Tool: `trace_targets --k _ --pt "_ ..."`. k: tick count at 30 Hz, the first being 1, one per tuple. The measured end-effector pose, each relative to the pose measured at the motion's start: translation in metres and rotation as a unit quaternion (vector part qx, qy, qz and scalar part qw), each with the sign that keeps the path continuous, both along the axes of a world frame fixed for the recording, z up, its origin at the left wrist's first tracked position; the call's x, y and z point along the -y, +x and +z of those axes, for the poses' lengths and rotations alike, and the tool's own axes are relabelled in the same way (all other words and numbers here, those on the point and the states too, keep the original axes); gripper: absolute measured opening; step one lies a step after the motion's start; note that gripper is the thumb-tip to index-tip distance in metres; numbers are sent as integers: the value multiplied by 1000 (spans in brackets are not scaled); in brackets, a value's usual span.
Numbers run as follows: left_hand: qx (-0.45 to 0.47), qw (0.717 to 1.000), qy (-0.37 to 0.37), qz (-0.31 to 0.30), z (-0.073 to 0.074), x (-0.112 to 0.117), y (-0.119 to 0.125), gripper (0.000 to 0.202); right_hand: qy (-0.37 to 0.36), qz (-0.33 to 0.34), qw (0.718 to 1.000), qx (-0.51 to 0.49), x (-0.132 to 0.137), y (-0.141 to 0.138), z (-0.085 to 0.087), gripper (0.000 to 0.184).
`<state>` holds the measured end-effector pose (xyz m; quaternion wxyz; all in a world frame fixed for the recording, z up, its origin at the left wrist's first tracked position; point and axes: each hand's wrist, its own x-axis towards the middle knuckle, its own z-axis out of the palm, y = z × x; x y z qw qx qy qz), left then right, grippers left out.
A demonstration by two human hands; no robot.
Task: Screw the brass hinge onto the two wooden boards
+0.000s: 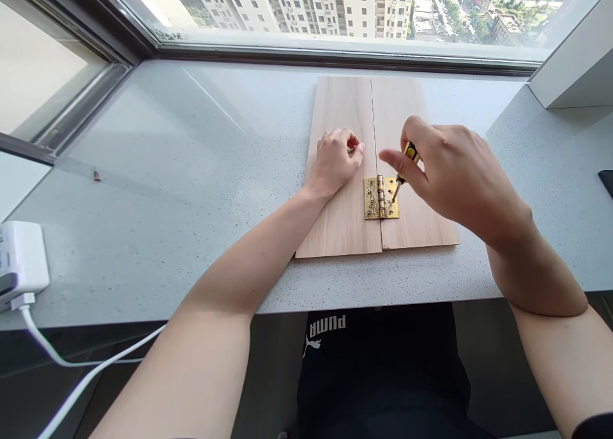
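Observation:
Two pale wooden boards [345, 107] lie side by side, a narrow seam between them. Across the seam, near their front end, sits a brass hinge [372, 199] with its leaves spread flat. My right hand [454, 164] is closed around a yellow-and-black screwdriver [410, 151], held at a tilt. Its metal tip meets the hinge's right leaf, where several screw holes or screw heads show. My left hand [335, 156] rests on the left board behind the hinge, fingers curled and thumb against the fingertips. Whatever those fingers may hold is hidden.
The boards lie on a speckled light countertop [230, 145] beneath a window. A small brownish object [97, 176] lies far left. At the left edge stands a white power adapter [29, 257] with a white cable [96, 369]. A dark object [607, 182] is at the right edge.

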<state>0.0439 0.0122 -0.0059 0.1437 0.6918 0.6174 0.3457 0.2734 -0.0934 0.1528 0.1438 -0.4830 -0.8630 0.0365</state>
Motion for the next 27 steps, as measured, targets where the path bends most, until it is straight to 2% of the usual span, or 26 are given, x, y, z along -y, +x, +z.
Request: trace_targets --k 2,5,9,13,18,24,27 --pt "1 1000 1 -1 0 0 0 12 -10 -4 1000 8 -1 0 2 27" --pt "-1 1000 3 -3 -1 0 0 10 -22 31 999 8 1 3 4 21" --pt "-5 1000 2 2 -2 -2 0 10 0 68 998 -11 4 9 2 22" --pt "-2 1000 1 6 -1 -1 1 12 16 42 999 -10 2 9 -1 22" --pt "1 1000 -2 4 1 0 1 12 15 -16 1000 9 -1 4 1 37" --pt "-5 1000 7 5 -2 -2 1 6 2 58 998 -5 3 10 5 25" --pt "-5 1000 0 6 -2 -2 1 6 5 49 999 -17 5 11 3 21"
